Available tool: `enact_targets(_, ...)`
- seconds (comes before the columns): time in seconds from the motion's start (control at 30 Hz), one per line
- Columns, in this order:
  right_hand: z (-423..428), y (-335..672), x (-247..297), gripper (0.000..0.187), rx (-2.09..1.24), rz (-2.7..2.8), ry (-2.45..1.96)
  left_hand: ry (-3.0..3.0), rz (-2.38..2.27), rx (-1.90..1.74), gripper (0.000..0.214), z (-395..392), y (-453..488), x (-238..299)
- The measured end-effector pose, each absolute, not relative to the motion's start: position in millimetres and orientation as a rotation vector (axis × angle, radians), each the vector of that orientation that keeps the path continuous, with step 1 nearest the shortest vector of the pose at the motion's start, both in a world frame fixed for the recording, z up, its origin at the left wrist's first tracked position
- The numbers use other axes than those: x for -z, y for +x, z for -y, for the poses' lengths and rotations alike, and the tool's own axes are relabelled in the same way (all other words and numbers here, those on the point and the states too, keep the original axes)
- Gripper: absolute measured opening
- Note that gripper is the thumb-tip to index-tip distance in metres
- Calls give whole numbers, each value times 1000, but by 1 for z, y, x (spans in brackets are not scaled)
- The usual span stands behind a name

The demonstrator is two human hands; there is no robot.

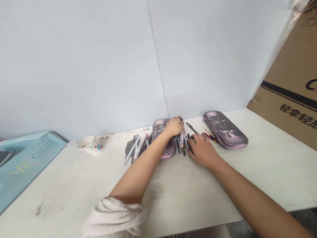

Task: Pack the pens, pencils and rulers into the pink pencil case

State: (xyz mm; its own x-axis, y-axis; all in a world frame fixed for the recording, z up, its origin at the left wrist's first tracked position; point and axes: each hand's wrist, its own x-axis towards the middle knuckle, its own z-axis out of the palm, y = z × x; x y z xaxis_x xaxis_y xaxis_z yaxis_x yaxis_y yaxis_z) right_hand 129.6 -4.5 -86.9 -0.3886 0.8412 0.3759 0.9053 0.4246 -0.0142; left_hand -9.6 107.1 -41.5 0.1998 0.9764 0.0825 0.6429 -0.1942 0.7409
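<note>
My left hand (174,126) reaches over the upper right of a purple-pink pencil case (170,149), its fingers curled down near the top of a pink marker-like tube (182,139). What those fingers hold, if anything, is hidden. Beside it my right hand (203,151) rests with fingers apart on dark pens, partly covering them. Left of the case lies a cluster with a grey ruler (131,151) and another pink tube (139,147). A black pen (191,128) lies behind my right hand. Several pencils (211,137) lie between that hand and a second pencil case (226,130).
A white cup-like container (92,145) with coloured print stands at the left on the white table (188,198). Further left lies a light-blue box (32,158). A pale wall panel (111,66) rises behind, and a large cardboard box (287,92) stands at the right.
</note>
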Motion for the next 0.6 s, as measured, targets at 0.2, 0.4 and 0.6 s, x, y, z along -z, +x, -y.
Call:
enact_targets(0.2, -5, 122, 92, 29, 333, 2345, -1559, 2402, -1493, -372, 25, -86, -17, 54)
enact_targets(0.4, -11, 132, 88, 28, 428, 2217, -1729, 2693, -1541, -305, 37, -79, -19, 59)
enact_targets(0.6, -12, 153, 86, 32, 220, 1995, -1619, 2753, -1448, -649, 43, -66, -20, 50)
